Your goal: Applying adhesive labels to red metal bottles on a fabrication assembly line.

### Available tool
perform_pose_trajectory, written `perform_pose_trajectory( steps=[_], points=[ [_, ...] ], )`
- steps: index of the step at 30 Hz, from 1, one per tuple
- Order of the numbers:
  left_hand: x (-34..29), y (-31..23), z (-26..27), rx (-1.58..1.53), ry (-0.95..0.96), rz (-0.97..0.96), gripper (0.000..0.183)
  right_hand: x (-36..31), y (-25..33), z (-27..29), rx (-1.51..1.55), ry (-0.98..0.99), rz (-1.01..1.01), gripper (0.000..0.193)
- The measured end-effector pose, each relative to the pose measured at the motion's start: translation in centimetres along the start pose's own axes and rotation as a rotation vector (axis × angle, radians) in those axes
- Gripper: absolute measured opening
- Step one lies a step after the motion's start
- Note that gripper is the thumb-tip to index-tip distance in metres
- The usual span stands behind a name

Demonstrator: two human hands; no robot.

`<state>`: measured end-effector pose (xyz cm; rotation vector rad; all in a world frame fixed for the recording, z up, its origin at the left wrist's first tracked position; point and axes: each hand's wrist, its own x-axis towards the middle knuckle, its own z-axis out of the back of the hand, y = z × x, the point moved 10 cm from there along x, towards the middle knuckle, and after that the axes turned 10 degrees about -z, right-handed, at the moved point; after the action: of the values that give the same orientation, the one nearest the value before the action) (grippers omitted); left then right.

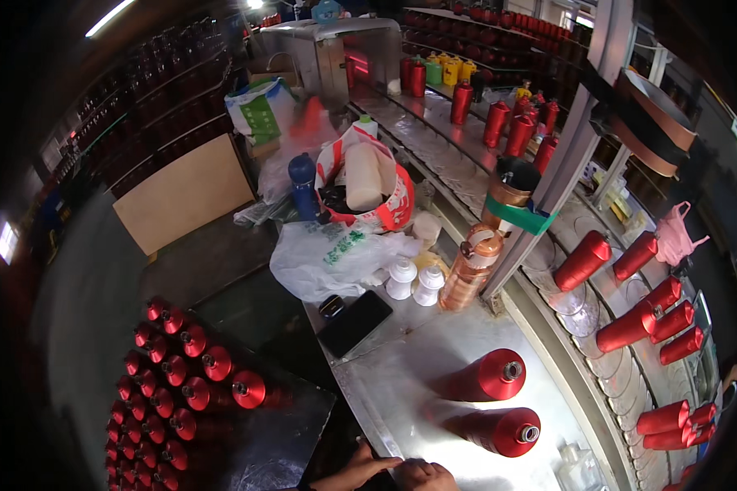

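At the lower edge of the head view, my left hand (360,468) is beside the metal table's edge, with a finger stretched toward my right hand. My right hand (425,475) is just right of it, its fingers curled in; whatever they may hold is hidden. Two shiny red metal bottles, a nearer one (508,432) and a farther one (491,376), stand uncapped on the bright metal tabletop (418,368), apart from my hands. A clear glass or plastic container (577,468) is to their right.
Rows of red bottles (176,371) fill a lower surface at left. A conveyor (577,315) carrying red bottles runs along the right, behind a metal post (561,168). A black phone (355,324), white bottles (401,278), a copper-coloured flask (471,266) and bags (327,254) crowd the table's far end.
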<state>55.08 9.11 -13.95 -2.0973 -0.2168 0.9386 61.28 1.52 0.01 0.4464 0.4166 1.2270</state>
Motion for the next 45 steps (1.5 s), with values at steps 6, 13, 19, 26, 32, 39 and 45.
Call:
perform_pose_trajectory(
  steps=[6, 13, 19, 26, 32, 39, 45],
  points=[
    [1.3, 1.7, 0.7, 0.016, 0.081, 0.013, 0.056, 0.8, -0.1, -0.5, -0.110, -0.022, -0.002, 0.029],
    [4.3, 10.6, 6.5, 0.615, -0.059, -0.029, 0.102, 7.0, -0.5, -2.1, -0.133, 0.361, -0.236, 0.023],
    [3.4, 7.9, 4.5, 0.535, 0.037, -0.132, 0.114, 18.4, 1.8, 2.4, 0.039, 0.177, -0.211, 0.017],
    [4.5, 12.7, 5.1, 0.616, 0.125, -0.426, 0.103, 22.7, 3.5, 4.6, 0.354, -0.060, -0.297, 0.022],
    [0.5, 13.5, 4.7, 0.571, 0.314, -0.218, 0.099, 21.1, 3.5, 1.9, 0.427, 0.005, -0.326, 0.023],
    [-0.6, 13.2, 5.9, 0.540, 0.313, -0.206, 0.093, 19.6, 3.7, -0.5, 0.474, 0.066, -0.320, 0.024],
    [-4.7, 15.8, 11.4, 0.545, 0.245, -0.250, 0.088, 18.9, 3.9, -1.7, 0.566, 0.097, -0.331, 0.025]
  ],
)
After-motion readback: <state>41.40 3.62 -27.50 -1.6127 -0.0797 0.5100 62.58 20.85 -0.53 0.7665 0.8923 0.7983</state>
